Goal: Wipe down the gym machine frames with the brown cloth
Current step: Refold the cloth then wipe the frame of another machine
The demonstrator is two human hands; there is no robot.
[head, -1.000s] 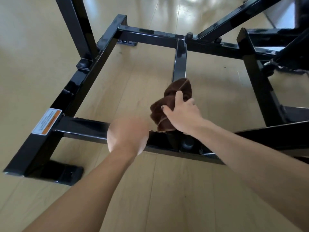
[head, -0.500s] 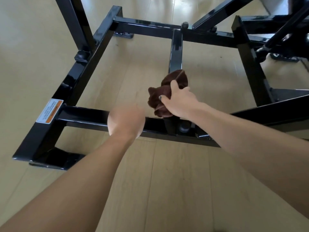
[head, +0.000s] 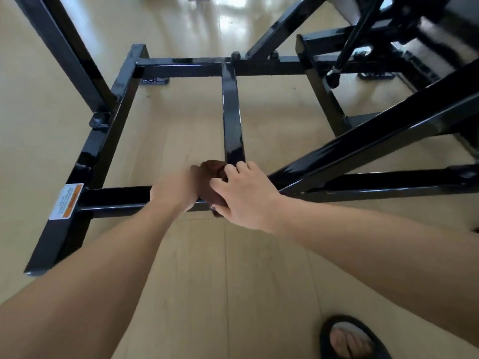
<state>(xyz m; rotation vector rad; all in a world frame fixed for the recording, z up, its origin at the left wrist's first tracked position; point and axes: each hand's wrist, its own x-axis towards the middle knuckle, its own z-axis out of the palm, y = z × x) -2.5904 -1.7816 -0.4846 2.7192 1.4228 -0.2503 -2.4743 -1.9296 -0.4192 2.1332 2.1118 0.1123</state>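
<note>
Where centre bar (head: pixel 231 120) meets near crossbar (head: pixel 116 199), both hands' grip, left hand (head: pixel 175 191) and right hand (head: pixel 245 195), round brown cloth (head: pixel 211 174).

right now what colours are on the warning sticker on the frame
White with an orange band, on the warning sticker on the black frame; head view.

Frame's warning sticker (head: pixel 67 201) text is too small to read.
</note>
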